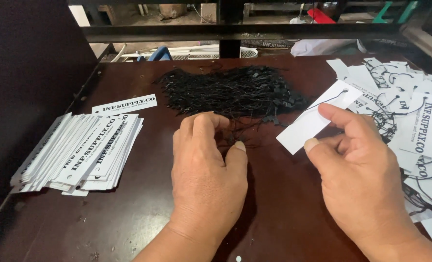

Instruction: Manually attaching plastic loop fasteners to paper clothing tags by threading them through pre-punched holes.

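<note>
A stack of white paper tags (80, 153) is lying fanned at the left of a dark brown table (128, 218). The left hand (208, 170) is curling its fingers at the near edge of a pile of black strings (230, 92), pinching at loose strands. The right hand (356, 165) is pinching one blank white tag (317, 116). Strung tags (415, 116) are lying heaped at the far right.
</note>
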